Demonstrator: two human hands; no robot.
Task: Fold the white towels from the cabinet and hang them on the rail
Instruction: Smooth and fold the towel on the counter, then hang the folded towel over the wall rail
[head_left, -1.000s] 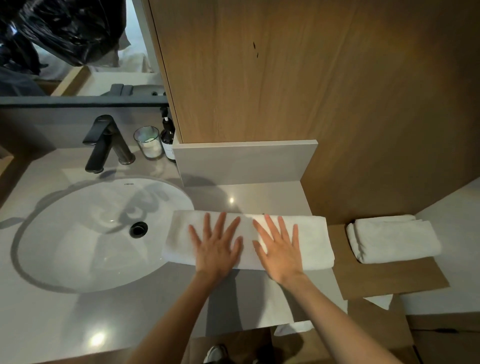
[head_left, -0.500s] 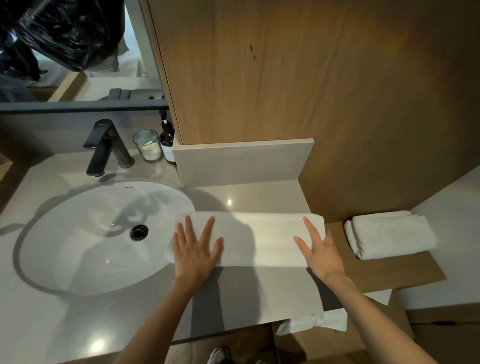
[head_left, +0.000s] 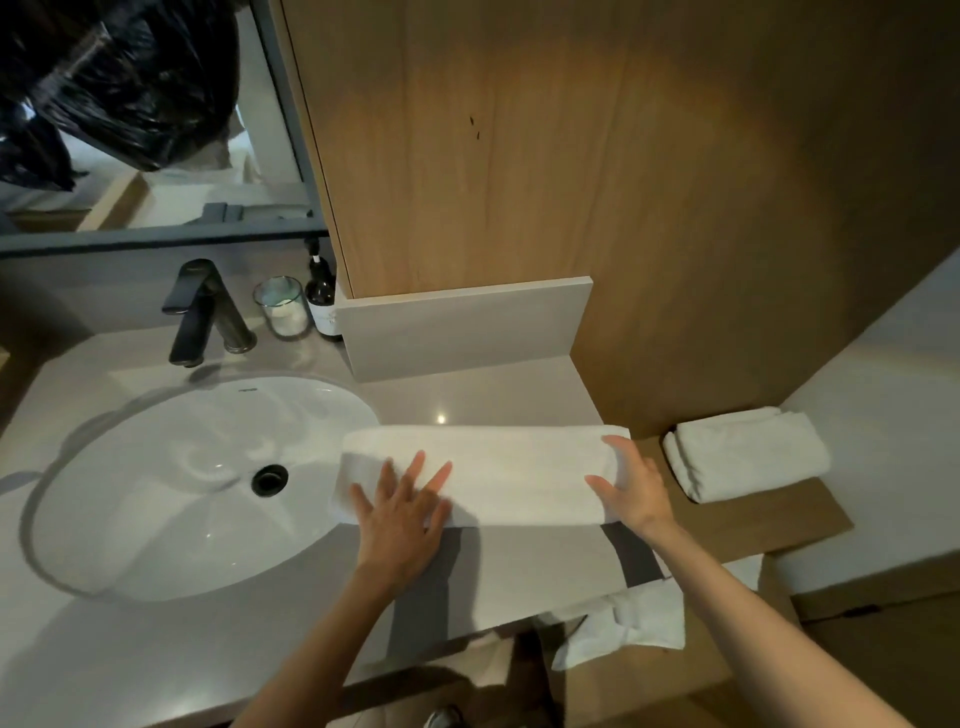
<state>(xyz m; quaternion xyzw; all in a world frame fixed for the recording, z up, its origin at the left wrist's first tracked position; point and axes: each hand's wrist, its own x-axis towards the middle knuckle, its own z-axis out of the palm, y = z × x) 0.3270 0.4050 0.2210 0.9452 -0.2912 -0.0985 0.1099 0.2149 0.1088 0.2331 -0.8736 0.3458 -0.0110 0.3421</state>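
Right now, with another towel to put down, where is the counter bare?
Bare counter between the long towel and the front edge; a narrower strip between it and the grey upstand. Crowded: faucet, glass and bottle behind the sink; folded towel on the wooden ledge.

- A warm wood panel (head_left: 571, 156) fills the wall in front of me, lit brightest near its middle.
- A grey desk (head_left: 234, 649) lies below, with a white oval sink (head_left: 130, 519) sunk in at my left.
- A black tap (head_left: 195, 317) stands behind the sink, under a mirror (head_left: 171, 197).
- A white wall (head_left: 893, 374) is at my right.
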